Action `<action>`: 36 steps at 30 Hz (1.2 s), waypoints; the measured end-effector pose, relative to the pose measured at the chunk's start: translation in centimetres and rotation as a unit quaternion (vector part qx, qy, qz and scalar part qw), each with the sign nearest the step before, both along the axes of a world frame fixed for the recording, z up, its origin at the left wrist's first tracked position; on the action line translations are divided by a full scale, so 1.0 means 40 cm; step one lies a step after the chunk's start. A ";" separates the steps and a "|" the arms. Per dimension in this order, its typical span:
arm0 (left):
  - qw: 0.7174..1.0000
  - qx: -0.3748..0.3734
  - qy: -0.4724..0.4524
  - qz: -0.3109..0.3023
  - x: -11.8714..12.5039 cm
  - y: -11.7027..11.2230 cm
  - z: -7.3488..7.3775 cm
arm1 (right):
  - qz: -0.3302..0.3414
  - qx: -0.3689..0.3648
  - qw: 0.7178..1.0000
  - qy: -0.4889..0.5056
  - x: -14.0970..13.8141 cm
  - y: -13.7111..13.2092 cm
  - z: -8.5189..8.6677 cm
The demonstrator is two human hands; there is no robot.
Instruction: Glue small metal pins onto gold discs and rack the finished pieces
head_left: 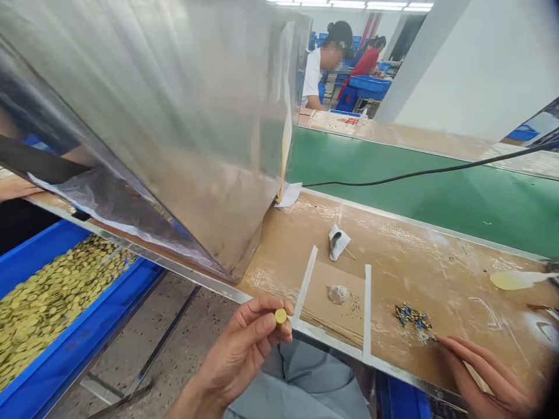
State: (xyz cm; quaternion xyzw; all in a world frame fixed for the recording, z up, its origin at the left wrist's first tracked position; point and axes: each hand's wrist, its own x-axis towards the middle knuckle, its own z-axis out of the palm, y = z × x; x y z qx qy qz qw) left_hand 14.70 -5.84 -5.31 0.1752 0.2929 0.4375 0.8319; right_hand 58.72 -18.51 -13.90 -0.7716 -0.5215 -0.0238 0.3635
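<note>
Left hand [244,348] pinches a gold disc [280,316] by the table's [393,250] edge (light, stiff, I'd judge; best held by its rim); my right hand [491,369] is beside small parts [411,317], its hold unclear.

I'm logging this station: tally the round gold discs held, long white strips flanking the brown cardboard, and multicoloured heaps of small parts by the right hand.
Round gold disc, left hand: 1
Long white strips flanking brown cardboard: 2
Multicoloured heap of small parts, by right hand: 1
Total: 4
</note>
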 end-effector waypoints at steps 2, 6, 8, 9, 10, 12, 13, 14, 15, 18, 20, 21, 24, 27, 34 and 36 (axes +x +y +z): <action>1.000 0.006 0.010 -0.018 0.012 0.006 -0.012 | 0.016 -0.004 1.000 -0.006 -0.009 -0.009 -0.002; 0.996 0.043 0.069 -0.049 0.051 0.015 -0.054 | 0.029 0.013 0.999 -0.030 -0.059 -0.028 0.055; 0.993 0.054 0.093 -0.056 0.077 0.022 -0.079 | 0.034 0.044 0.998 -0.042 -0.102 -0.015 0.106; 0.992 0.056 0.098 -0.058 0.091 0.027 -0.089 | 0.038 0.058 0.997 -0.045 -0.126 -0.002 0.133; 0.992 0.059 0.099 -0.060 0.106 0.031 -0.098 | 0.046 0.075 0.995 -0.043 -0.152 0.015 0.159; 0.991 0.067 0.098 -0.057 0.135 0.039 -0.108 | 0.085 0.091 0.992 -0.027 -0.204 0.057 0.204; 0.991 0.073 0.098 -0.052 0.147 0.043 -0.110 | 0.112 0.095 0.989 -0.016 -0.228 0.081 0.220; 0.991 0.079 0.100 -0.045 0.158 0.046 -0.111 | 0.140 0.096 0.985 -0.004 -0.250 0.105 0.231; 0.990 0.084 0.103 -0.038 0.166 0.049 -0.112 | 0.168 0.098 0.981 0.007 -0.269 0.130 0.237; 0.989 0.095 0.109 -0.012 0.179 0.053 -0.116 | 0.229 0.102 0.968 0.035 -0.310 0.199 0.231; 0.990 0.098 0.098 0.017 0.182 0.053 -0.121 | 0.248 0.099 0.963 0.041 -0.326 0.231 0.217; 0.991 0.097 0.090 0.032 0.183 0.053 -0.123 | 0.252 0.094 0.962 0.041 -0.332 0.243 0.209; 0.991 0.095 0.069 0.057 0.187 0.051 -0.127 | 0.261 0.071 0.962 0.033 -0.341 0.260 0.192; 0.991 0.105 0.058 0.051 0.187 0.048 -0.130 | 0.272 0.053 0.961 0.025 -0.342 0.263 0.184; 0.991 0.130 0.031 0.020 0.178 0.047 -0.147 | 0.274 0.036 0.961 0.006 -0.350 0.274 0.187; 0.991 0.133 0.029 0.011 0.179 0.047 -0.147 | 0.275 0.040 0.961 0.000 -0.355 0.276 0.191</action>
